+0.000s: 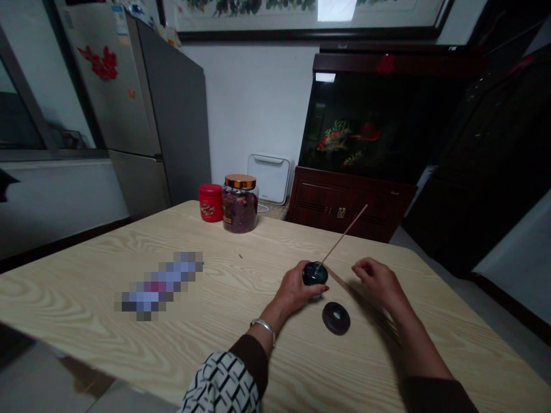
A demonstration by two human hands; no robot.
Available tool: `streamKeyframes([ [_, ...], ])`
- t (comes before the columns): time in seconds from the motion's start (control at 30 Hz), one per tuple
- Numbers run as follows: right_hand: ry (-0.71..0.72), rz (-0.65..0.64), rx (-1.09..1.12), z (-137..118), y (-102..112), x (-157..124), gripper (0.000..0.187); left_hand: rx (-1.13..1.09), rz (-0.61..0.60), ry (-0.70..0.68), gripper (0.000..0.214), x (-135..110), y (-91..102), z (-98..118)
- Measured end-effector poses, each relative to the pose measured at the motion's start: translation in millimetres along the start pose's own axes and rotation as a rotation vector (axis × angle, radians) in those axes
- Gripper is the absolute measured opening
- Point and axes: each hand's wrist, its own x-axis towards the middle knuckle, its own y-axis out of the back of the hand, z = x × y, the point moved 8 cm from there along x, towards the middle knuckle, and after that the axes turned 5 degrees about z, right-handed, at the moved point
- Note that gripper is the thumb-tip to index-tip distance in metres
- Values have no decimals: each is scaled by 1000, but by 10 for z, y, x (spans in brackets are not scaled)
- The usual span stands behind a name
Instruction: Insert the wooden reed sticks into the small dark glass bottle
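Note:
My left hand (297,285) is closed around a small dark glass bottle (314,273) that stands on the table. One thin wooden stick (344,234) rises from the bottle's mouth and leans to the right. To the right of it, my right hand (379,279) hovers over the table with curled fingers pressed together; whether they hold anything tiny is hidden. Below the hand, several more thin sticks (359,297) lie on the tabletop and pass partly behind my right forearm. A round dark ring-shaped lid (330,323) with a light centre lies just in front of the bottle.
On the wood-grain table (241,321), a red canister (210,203) and a copper-lidded jar of dried petals (240,206) stand at the far edge. A pixelated object (159,287) lies on the left. Beyond are a fish tank (379,126) and a fridge (176,109).

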Motion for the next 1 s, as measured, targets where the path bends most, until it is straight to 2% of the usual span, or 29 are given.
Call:
streamKeyframes([
  [0.07,-24,-141,-231,235,-93,-69,12,1,9,5,61,-2,6,0],
  [0.17,-59,-272,-388,436,-201,-174,9,5,8,6,59,-10,8,17],
  [0.33,-86,-338,-384,469,-275,-217,8,-5,-11,26,59,-18,-4,41],
  [0.43,-83,-324,-334,459,-264,-199,9,9,-2,33,60,-13,-3,36],
  [0.53,-56,-238,-262,410,-131,-156,11,-7,-5,32,60,-11,-11,28],
  [0.6,-30,-147,-212,329,51,-117,15,-21,-12,26,60,-11,-16,24],
  [0.7,-10,133,-30,111,493,-71,18,-13,-5,13,60,-11,-6,14],
  [0.77,-23,382,294,-43,789,-105,21,-6,0,8,61,-8,0,4],
  [0.8,-35,469,494,-110,867,-136,23,-5,0,7,62,-7,0,-1],
  [0.83,-44,523,689,-180,890,-166,24,-6,2,8,62,-7,2,-5],
  [0.9,-49,547,968,-345,819,-213,26,-6,4,11,62,-7,2,-11],
  [1.0,-30,517,1051,-572,637,-274,26,-10,8,18,62,-11,3,-10],
])
